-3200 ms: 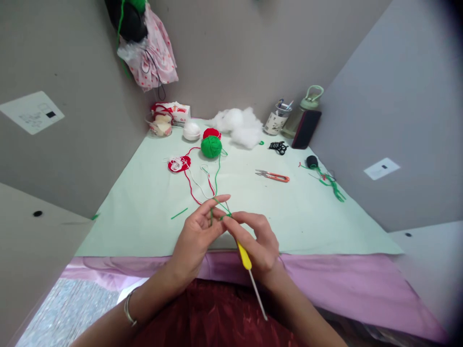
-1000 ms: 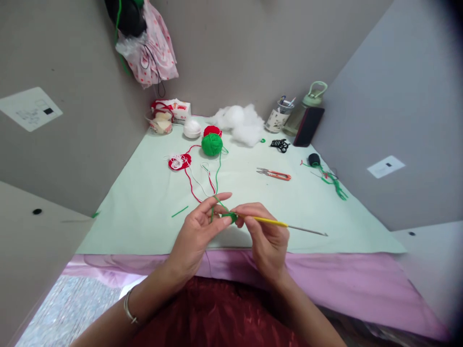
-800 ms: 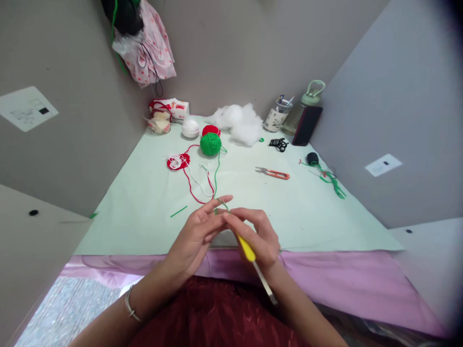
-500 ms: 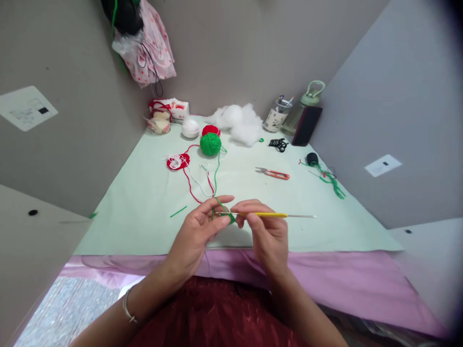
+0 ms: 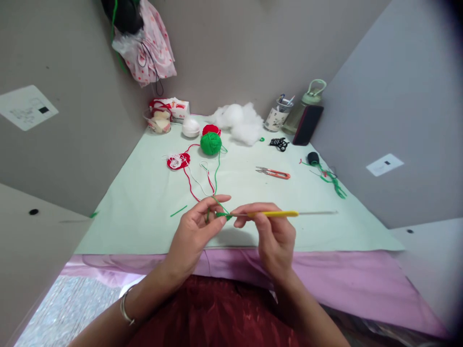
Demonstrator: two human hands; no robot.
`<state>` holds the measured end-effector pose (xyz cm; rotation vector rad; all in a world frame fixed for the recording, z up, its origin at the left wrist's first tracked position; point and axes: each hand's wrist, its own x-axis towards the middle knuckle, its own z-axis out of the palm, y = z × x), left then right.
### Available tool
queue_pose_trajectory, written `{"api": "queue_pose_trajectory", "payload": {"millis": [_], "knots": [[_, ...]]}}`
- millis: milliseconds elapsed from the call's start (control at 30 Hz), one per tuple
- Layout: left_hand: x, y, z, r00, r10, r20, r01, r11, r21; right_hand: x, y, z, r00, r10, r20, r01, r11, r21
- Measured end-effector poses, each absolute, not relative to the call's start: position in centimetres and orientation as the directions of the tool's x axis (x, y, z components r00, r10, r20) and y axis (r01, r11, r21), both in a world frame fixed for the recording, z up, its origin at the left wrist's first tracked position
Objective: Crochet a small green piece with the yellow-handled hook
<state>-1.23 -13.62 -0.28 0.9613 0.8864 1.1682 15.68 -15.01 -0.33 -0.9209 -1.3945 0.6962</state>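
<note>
Between the thumb and fingers of my left hand (image 5: 197, 229) is pinched a small piece of green crochet work (image 5: 223, 215), mostly covered by the fingers. Green yarn (image 5: 217, 176) runs from the green ball (image 5: 211, 143) down over my raised left index finger. My right hand (image 5: 275, 231) grips a crochet hook (image 5: 278, 214) by its yellow handle, held level. The hook's left metal end reaches the green piece at my left fingertips; its other metal end sticks out to the right.
Orange thread snips (image 5: 274, 173) lie beyond my right hand. A red crocheted piece (image 5: 178, 161) with white yarn sits left of the green ball. White stuffing (image 5: 242, 124), a pen cup (image 5: 278, 115), a bottle (image 5: 302, 113) and a phone (image 5: 307, 125) stand along the back.
My right hand has moved a little to the right, drawing the hook with it. The green piece shows more between my left fingers, which have shifted slightly left.
</note>
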Motion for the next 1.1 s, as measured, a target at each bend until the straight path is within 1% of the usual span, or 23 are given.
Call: {"api": "queue_pose_trajectory", "payload": {"millis": [67, 133, 200, 233, 267, 300, 333, 400, 433, 467, 500, 533, 567, 633, 700, 767, 800, 867, 900, 933, 967, 1033, 1100], "knots": [[-1.1, -13.7, -0.4, 0.136, 0.990, -0.049, -0.303, 0.089, 0.949, 15.7, -15.3, -0.8, -0.011, 0.766, 0.642, 0.304, 0.614, -0.728], [-0.9, -13.7, -0.3, 0.122, 0.991, -0.057, -0.336, 0.096, 0.937, 15.7, -15.2, -1.6, -0.118, 0.659, 0.743, 0.451, 0.702, -0.551], [-0.7, -13.7, 0.0, 0.170, 0.978, -0.125, -0.430, 0.187, 0.883, 15.7, -15.1, -2.2, -0.174, 0.567, 0.805, 0.534, 0.741, -0.407], [-0.7, -13.5, 0.1, 0.225, 0.959, -0.175, -0.478, 0.265, 0.838, 15.7, -15.0, -2.4, -0.171, 0.546, 0.820, 0.549, 0.744, -0.381], [-0.8, -13.4, 0.3, 0.285, 0.932, -0.224, -0.515, 0.346, 0.784, 15.7, -15.0, -2.5, -0.147, 0.549, 0.822, 0.543, 0.740, -0.397], [-0.9, -13.3, 0.5, 0.335, 0.905, -0.264, -0.541, 0.413, 0.732, 15.7, -14.9, -2.4, -0.103, 0.580, 0.808, 0.514, 0.727, -0.456], [-1.0, -13.1, 0.6, 0.369, 0.883, -0.290, -0.557, 0.460, 0.691, 15.7, -14.9, -2.2, -0.036, 0.632, 0.774, 0.463, 0.697, -0.548], [-1.2, -12.9, 0.8, 0.376, 0.878, -0.296, -0.584, 0.473, 0.660, 15.6, -14.8, -1.6, 0.107, 0.752, 0.651, 0.285, 0.604, -0.744], [-1.2, -12.8, 0.8, 0.361, 0.888, -0.285, -0.590, 0.454, 0.668, 15.6, -14.7, -1.2, 0.159, 0.794, 0.587, 0.177, 0.562, -0.808], [-1.2, -12.8, 0.8, 0.347, 0.899, -0.267, -0.587, 0.430, 0.686, 15.5, -14.6, -1.0, 0.177, 0.828, 0.532, 0.087, 0.526, -0.846], [-1.1, -12.8, 0.8, 0.340, 0.908, -0.246, -0.573, 0.407, 0.711, 15.4, -14.5, -0.8, 0.178, 0.848, 0.499, 0.030, 0.502, -0.864], [-1.0, -12.9, 0.8, 0.336, 0.916, -0.221, -0.553, 0.382, 0.741, 15.3, -14.3, -0.7, 0.161, 0.857, 0.489, 0.011, 0.494, -0.869], [-0.8, -13.0, 0.7, 0.330, 0.924, -0.196, -0.529, 0.352, 0.772, 15.2, -14.2, -0.7, 0.136, 0.857, 0.497, 0.029, 0.497, -0.867], [-0.6, -13.1, 0.5, 0.302, 0.941, -0.152, -0.484, 0.289, 0.826, 15.0, -14.1, -0.9, 0.098, 0.830, 0.549, 0.121, 0.538, -0.834], [-0.4, -13.2, 0.3, 0.264, 0.955, -0.133, -0.470, 0.248, 0.847, 14.9, -14.3, -1.3, 0.070, 0.780, 0.622, 0.239, 0.592, -0.769], [-0.4, -13.1, 0.2, 0.230, 0.961, -0.153, -0.495, 0.251, 0.832, 15.0, -14.6, -1.7, 0.028, 0.705, 0.709, 0.383, 0.648, -0.659], [-0.4, -13.1, 0.2, 0.235, 0.955, -0.180, -0.517, 0.279, 0.809, 15.0, -14.8, -1.8, -0.010, 0.667, 0.745, 0.450, 0.668, -0.592], [-0.6, -12.9, 0.3, 0.300, 0.922, -0.246, -0.564, 0.379, 0.734, 15.3, -14.9, -1.8, -0.074, 0.617, 0.783, 0.515, 0.696, -0.500], [-0.8, -12.8, 0.4, 0.345, 0.898, -0.273, -0.580, 0.433, 0.690, 15.4, -14.9, -1.7, -0.070, 0.618, 0.783, 0.503, 0.700, -0.507], [-0.9, -12.6, 0.5, 0.382, 0.877, -0.292, -0.591, 0.474, 0.653, 15.5, -14.9, -1.5, -0.035, 0.638, 0.769, 0.465, 0.691, -0.553], [-1.1, -12.5, 0.6, 0.398, 0.867, -0.301, -0.599, 0.494, 0.630, 15.6, -14.8, -1.3, 0.030, 0.673, 0.739, 0.403, 0.668, -0.625], [-1.2, -12.4, 0.7, 0.356, 0.887, -0.295, -0.608, 0.460, 0.647, 15.7, -14.6, -1.0, 0.156, 0.759, 0.632, 0.217, 0.598, -0.771], [-1.2, -12.5, 0.7, 0.286, 0.925, -0.251, -0.587, 0.376, 0.716, 15.5, -14.3, -0.8, 0.181, 0.835, 0.520, 0.034, 0.524, -0.851]]}}
